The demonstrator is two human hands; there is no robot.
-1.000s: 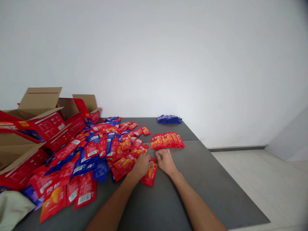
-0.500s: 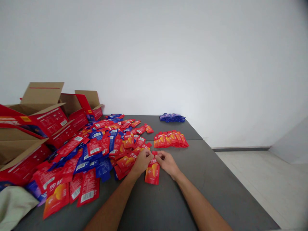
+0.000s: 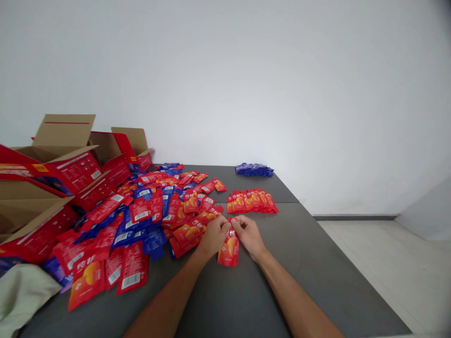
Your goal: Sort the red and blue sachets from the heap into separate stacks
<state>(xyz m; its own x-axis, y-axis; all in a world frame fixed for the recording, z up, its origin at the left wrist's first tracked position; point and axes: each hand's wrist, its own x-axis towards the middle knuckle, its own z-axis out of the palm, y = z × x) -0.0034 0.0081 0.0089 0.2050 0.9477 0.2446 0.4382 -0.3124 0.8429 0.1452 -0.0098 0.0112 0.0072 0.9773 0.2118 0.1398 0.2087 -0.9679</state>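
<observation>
A red pouch with orange fruit printed on it (image 3: 229, 249) hangs or lies upright between my hands, its top edge pinched by both. The fingers of my left hand (image 3: 215, 234) are closed on its upper left corner. Opposite, my right hand (image 3: 248, 236) grips the upper right corner. Just beyond them lies an overlapping row of red pouches (image 3: 252, 202), printed sides up. To the left spreads a mixed heap of red pouches (image 3: 132, 270) and blue pouches (image 3: 154, 240); my left forearm passes close to its edge.
Open cardboard boxes (image 3: 75, 171) stand at the left behind the heap. A stack of blue pouches (image 3: 254, 169) lies at the back of the dark table (image 3: 317, 281). Pale cloth (image 3: 26, 293) sits at the lower left. A white wall rises behind.
The view has shifted slightly, so things appear a little higher and to the right. Both hands still hold the red pouch, with my left hand now covering more of its upper left side.
</observation>
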